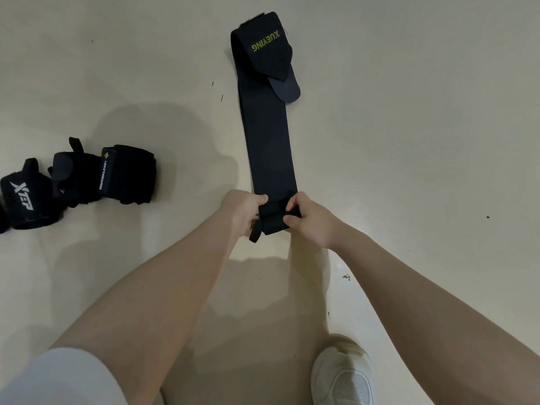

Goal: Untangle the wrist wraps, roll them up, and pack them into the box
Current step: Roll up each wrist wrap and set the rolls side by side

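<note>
The long wrist wrap (267,147) lies flat on the pale floor (409,141), running from its near end between my hands away to its far end. Nearest to me, my white shoe (343,372) stands on the floor at the lower right, and a white sleeve (58,378) shows at the lower left. At the wrap's near end, my left hand (241,213) pinches the left edge, thumb on top and fingers curled beneath, with a small black loop (255,233) hanging out below it. My right hand (311,219) grips the right edge, fingers curled over the first fold of the fabric. Well apart to the left lie three rolled wraps (79,182), touching one another; one reads XTEP. At the far end, the wrap's tab (267,52) is folded back over the strap, lettered XUEYING in yellow-green.
</note>
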`<state>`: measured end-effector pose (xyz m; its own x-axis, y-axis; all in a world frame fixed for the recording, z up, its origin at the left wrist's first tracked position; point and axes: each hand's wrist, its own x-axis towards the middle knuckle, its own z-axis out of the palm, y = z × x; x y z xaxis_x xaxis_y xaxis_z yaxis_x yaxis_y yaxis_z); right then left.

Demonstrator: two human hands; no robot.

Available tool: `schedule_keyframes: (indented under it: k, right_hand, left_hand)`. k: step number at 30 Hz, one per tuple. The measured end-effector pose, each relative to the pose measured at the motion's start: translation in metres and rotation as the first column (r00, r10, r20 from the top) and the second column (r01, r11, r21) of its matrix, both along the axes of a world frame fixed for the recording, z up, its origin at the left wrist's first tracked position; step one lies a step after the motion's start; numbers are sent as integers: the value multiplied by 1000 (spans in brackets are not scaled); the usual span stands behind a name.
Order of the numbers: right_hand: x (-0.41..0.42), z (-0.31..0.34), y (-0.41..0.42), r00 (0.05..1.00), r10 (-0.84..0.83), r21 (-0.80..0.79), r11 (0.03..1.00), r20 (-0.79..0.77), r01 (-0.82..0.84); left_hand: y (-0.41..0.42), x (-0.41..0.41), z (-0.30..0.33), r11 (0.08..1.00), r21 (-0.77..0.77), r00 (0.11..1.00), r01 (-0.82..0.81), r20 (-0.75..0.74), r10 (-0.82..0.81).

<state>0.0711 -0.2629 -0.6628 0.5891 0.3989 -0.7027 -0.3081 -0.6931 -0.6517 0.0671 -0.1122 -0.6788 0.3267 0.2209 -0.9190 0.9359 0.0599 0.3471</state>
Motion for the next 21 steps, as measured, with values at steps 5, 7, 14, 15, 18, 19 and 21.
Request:
schedule_keyframes:
  k: [5,7,14,15,18,19,21]
  right_hand:
    - [-6,-12,10,996,-75,-122,989,45,80]
    - [-9,-15,13,991,-115,-185,975,71,126]
    - [-21,-14,23,973,10,-434,896,229,93]
    - [-23,-14,24,966,33,-457,885,256,91]
    - [-21,-13,20,895,226,-542,840,384,20]
    - [-20,-13,18,866,282,-542,840,413,-15]
    - [-20,-12,15,836,325,-520,852,443,-56]
  left_hand:
    - [7,4,3,633,500,783,592,-168,-599]
    - [8,5,7,494,596,707,633,-187,-682]
    - [-3,-19,-6,76,778,113,624,6,-994]
    - [-3,-22,-5,98,786,138,610,16,-990]
    - [4,-28,1,104,783,121,613,37,-992]
    - [6,-30,2,86,774,89,627,38,-995]
    - [7,-35,5,44,751,28,658,34,-999]
